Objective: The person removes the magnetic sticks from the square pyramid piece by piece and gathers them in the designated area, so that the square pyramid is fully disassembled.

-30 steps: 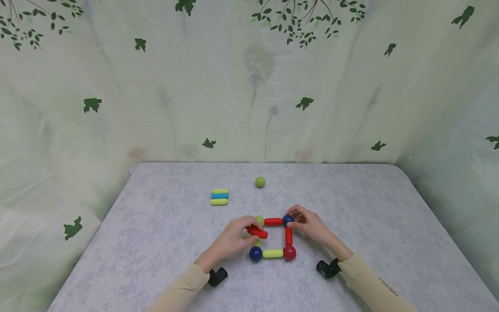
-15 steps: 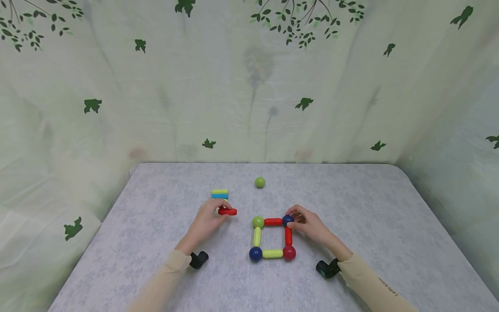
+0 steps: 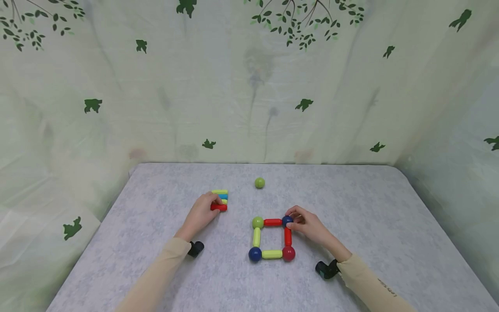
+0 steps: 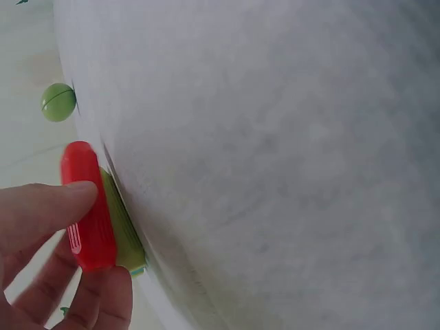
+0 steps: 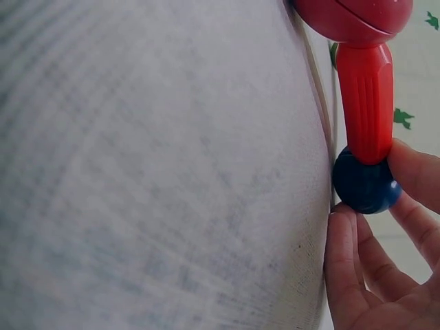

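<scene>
Thumb and fingers of my left hand (image 3: 199, 215) pinch a red rod (image 4: 89, 213), laid along the near side of a row of rods: two yellow-green, with a blue rod (image 3: 223, 196) between them. My right hand (image 3: 311, 225) pinches a dark blue ball (image 5: 366, 180) at the far right corner of a ball-and-rod square. Two red rods meet at that ball. A green ball (image 3: 257, 222), a second blue ball (image 3: 255, 254) and a red ball (image 3: 288, 254) form the other corners. Yellow-green rods make up the square's left side and its near side (image 3: 271, 254).
A loose green ball (image 3: 259, 183) sits toward the back of the grey table (image 3: 351, 203). Behind the table hangs a pale curtain (image 3: 234, 86) with leaf prints. Each wrist wears a small black camera.
My left hand has carried the red rod from over the square, leftward and away from me, to the row of rods. My right hand has stayed at the blue ball.
</scene>
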Action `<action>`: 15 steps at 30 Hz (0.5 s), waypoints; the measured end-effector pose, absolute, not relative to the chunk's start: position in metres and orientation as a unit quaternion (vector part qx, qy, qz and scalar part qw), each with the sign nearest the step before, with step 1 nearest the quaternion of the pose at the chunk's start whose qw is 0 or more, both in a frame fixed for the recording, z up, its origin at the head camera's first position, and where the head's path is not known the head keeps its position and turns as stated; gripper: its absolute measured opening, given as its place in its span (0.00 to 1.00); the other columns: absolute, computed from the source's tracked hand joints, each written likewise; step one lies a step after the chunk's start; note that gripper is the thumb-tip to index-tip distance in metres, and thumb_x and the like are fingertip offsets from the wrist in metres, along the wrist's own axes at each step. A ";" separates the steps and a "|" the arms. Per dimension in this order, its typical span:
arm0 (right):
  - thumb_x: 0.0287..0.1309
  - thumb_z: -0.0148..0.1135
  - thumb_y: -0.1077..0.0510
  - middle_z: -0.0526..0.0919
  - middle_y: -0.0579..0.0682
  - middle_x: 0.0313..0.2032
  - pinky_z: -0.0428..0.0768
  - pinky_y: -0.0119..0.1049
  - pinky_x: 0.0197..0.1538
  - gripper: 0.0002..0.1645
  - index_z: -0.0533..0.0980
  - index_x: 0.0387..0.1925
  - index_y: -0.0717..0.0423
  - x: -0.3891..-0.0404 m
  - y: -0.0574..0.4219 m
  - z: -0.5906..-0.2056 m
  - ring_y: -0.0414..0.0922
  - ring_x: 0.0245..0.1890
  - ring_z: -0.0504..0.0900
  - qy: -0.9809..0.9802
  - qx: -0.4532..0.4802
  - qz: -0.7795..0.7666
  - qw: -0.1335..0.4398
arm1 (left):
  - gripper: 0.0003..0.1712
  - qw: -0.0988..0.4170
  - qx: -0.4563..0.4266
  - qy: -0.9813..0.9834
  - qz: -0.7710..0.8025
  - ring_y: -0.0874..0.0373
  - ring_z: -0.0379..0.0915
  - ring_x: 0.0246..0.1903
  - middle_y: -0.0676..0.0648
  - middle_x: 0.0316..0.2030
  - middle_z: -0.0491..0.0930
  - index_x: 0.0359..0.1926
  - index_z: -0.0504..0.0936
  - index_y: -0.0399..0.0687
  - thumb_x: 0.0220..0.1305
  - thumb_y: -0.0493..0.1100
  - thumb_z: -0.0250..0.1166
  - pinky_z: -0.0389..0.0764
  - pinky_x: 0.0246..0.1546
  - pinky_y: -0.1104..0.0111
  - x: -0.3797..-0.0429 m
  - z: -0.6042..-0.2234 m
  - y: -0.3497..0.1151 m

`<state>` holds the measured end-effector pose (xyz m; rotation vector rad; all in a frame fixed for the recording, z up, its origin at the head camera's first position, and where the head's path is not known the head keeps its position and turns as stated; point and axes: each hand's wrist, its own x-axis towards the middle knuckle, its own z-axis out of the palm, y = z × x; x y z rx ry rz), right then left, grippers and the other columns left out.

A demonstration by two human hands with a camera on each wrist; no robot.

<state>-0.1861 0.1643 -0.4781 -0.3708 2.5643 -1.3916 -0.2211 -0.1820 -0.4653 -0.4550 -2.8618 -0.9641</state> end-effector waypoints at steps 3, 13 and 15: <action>0.60 0.64 0.58 0.78 0.50 0.46 0.77 0.44 0.46 0.13 0.75 0.47 0.51 -0.187 0.163 -0.479 0.48 0.43 0.76 0.867 -0.120 -0.473 0.102 | 0.10 0.044 -0.141 -0.943 -0.298 0.47 0.68 0.43 0.45 0.38 0.73 0.35 0.79 0.42 0.53 0.27 0.67 0.74 0.43 0.58 -0.222 -0.466 -0.182; 0.60 0.63 0.59 0.78 0.51 0.47 0.77 0.45 0.46 0.13 0.75 0.47 0.51 -0.186 0.163 -0.477 0.48 0.44 0.76 0.863 -0.122 -0.479 0.103 | 0.10 0.056 -0.139 -0.944 -0.294 0.47 0.65 0.43 0.45 0.37 0.70 0.36 0.78 0.43 0.54 0.30 0.68 0.72 0.41 0.58 -0.221 -0.465 -0.180; 0.60 0.64 0.58 0.78 0.50 0.47 0.77 0.45 0.46 0.13 0.75 0.47 0.50 -0.186 0.163 -0.477 0.48 0.44 0.76 0.864 -0.119 -0.478 0.105 | 0.10 0.059 -0.161 -0.934 -0.315 0.46 0.64 0.45 0.45 0.39 0.70 0.38 0.78 0.43 0.55 0.30 0.68 0.72 0.43 0.57 -0.220 -0.463 -0.177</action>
